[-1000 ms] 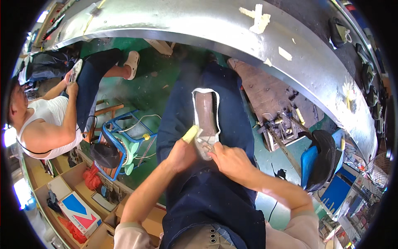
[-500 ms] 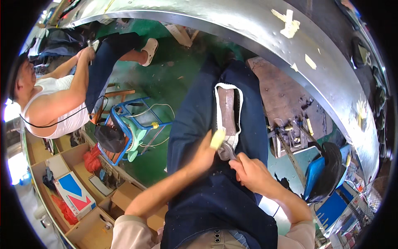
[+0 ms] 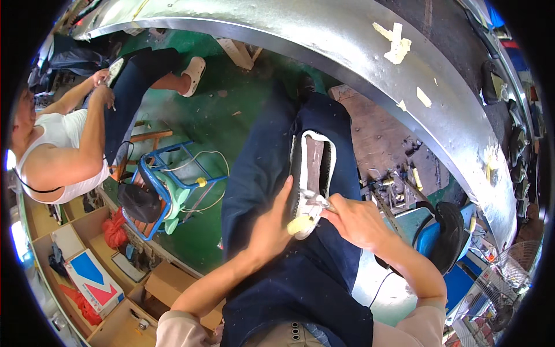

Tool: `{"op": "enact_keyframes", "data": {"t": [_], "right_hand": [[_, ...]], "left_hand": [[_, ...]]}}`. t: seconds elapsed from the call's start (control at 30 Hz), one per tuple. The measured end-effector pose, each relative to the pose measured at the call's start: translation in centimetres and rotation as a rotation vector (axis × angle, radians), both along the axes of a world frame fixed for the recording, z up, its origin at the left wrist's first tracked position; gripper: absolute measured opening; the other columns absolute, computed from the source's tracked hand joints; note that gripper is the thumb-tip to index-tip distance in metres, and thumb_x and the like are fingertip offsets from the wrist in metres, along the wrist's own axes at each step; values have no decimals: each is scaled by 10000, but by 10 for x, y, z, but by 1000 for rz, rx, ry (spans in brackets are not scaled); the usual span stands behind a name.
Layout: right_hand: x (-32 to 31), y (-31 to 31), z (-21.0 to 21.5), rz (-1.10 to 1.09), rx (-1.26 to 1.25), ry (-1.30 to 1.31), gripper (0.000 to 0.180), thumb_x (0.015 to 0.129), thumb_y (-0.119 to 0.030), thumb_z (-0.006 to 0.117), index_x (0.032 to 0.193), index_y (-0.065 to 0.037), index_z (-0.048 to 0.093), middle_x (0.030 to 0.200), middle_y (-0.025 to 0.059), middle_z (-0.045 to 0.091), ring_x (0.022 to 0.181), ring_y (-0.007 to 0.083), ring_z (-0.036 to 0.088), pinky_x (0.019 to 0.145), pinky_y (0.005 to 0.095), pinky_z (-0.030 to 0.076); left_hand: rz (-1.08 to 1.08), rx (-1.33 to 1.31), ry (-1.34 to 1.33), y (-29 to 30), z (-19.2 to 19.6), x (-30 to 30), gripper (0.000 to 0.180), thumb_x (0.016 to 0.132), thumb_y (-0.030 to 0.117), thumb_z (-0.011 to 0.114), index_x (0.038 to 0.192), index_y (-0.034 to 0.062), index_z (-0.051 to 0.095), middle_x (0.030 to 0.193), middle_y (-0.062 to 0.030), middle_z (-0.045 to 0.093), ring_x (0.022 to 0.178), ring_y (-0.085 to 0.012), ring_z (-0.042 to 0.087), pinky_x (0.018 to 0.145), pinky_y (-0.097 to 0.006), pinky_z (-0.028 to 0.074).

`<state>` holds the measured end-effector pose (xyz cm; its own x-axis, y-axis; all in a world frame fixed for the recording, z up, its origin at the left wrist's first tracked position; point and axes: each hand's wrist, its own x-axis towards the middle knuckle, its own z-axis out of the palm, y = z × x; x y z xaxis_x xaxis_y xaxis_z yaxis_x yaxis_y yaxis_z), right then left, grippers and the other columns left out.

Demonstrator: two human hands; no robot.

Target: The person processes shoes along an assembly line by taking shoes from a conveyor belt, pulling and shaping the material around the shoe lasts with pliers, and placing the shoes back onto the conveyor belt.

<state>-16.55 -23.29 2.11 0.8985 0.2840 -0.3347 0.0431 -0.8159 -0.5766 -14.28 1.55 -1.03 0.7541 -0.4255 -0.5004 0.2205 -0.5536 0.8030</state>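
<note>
Head view: the left hand (image 3: 270,226) is laid along the upturned shoe (image 3: 312,173) on the lap (image 3: 260,173), whether clasped cannot be told; the near end appears drawn in, the far rim seemingly left unfolded; metal pincers (image 3: 319,200) are held in the grip of the right hand (image 3: 359,222)

Green floor (image 3: 208,115) spreads between a metal-edged bench (image 3: 289,34) and blue-framed stool (image 3: 163,188).
</note>
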Motion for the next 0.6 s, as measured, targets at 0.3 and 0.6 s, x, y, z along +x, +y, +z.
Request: {"op": "enact_keyframes", "data": {"t": [0.3, 0.6], "right_hand": [[56, -18, 12, 88, 45, -49, 287, 1089, -253, 621, 1076, 27, 558, 942, 237, 705, 922, 411, 737, 761, 494, 583], [33, 3, -5, -346, 421, 397, 272, 1116, -269, 587, 1063, -13, 509, 766, 196, 724, 746, 445, 737, 642, 533, 575]], "left_hand": [[365, -619, -16, -45, -43, 35, 845, 1056, -14, 595, 1746, 106, 122, 1749, -183, 293, 1568, -305, 379, 1279, -411, 319], [292, -515, 106, -32, -45, 59, 787, 1116, 131, 565, 1774, 161, 134, 1707, -166, 362, 1520, -320, 446, 1274, -391, 325]]}}
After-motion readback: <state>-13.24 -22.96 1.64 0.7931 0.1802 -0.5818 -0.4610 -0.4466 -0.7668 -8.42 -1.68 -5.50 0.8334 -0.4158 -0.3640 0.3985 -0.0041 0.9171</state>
